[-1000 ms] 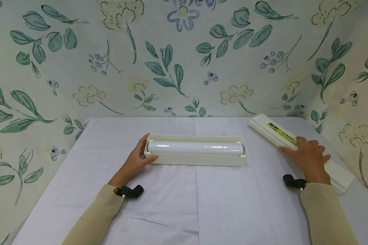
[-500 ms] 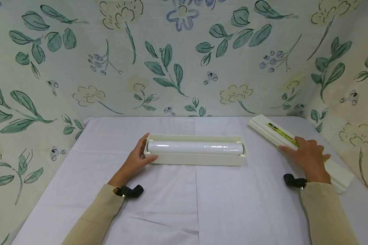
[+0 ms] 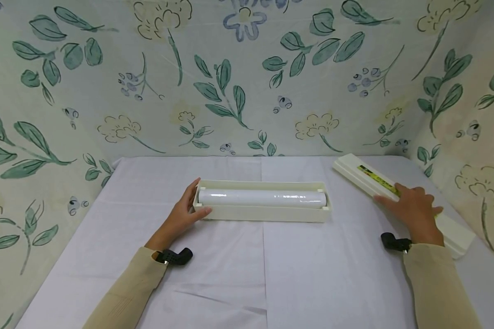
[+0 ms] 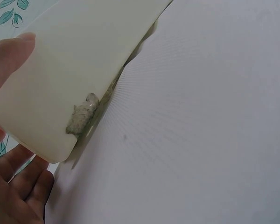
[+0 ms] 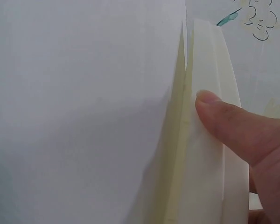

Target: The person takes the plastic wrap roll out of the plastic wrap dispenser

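A long cream plastic box [image 3: 263,214] lies at the middle of the table with its top uncovered. Inside it is a shiny roll of clear or white film [image 3: 263,198], which looks like cling wrap. My left hand [image 3: 181,217] grips the box's left end, thumb on the front wall and fingers round the end. In the left wrist view a greyish patch [image 4: 82,115] shows on the box's wall. Over at the right, my right hand [image 3: 416,212] holds the box's cream lid [image 3: 354,169] across its middle. The lid lies slantwise and bears a yellow-green label [image 3: 378,179].
A white cloth [image 3: 230,269] covers the table, with a few creases near the front. Floral fabric [image 3: 247,82] hangs behind and at both sides. The lid's near end reaches close to the table's right edge.
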Demonstrator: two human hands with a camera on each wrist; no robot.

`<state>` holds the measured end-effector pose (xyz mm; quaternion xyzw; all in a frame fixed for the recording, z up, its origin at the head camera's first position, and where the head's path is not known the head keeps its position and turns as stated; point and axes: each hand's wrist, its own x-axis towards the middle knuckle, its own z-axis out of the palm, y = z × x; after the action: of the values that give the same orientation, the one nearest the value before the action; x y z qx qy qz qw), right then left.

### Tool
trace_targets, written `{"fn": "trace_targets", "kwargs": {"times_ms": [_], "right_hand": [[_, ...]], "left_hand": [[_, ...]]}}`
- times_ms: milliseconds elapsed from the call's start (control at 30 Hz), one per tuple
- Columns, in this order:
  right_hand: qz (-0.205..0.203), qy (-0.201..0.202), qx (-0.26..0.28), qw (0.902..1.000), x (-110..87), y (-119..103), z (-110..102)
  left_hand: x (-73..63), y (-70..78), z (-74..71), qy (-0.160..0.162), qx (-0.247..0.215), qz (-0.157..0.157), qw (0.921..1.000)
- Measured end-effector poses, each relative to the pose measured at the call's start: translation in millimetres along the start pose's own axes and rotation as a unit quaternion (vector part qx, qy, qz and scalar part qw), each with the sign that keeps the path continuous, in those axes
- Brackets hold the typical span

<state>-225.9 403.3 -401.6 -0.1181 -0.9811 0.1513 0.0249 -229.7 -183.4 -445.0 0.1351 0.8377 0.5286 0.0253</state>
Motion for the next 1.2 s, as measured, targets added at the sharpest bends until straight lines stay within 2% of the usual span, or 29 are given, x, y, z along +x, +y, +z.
{"fn": "trace_targets", "kwargs": {"times_ms": [467, 1200], "right_hand": [[0.008, -0.007, 0.008, 0.9999, -1.7, -3.0, -0.3], [0.013, -0.014, -0.004, 0.9998, -2.7, -5.9, 0.4]], "left_hand": [[1.4, -6.2, 0.2, 0.004, -0.014, 0.023, 0.9996], [1.1, -5.5, 0.5, 0.005, -0.008, 0.019, 0.9998]]}}
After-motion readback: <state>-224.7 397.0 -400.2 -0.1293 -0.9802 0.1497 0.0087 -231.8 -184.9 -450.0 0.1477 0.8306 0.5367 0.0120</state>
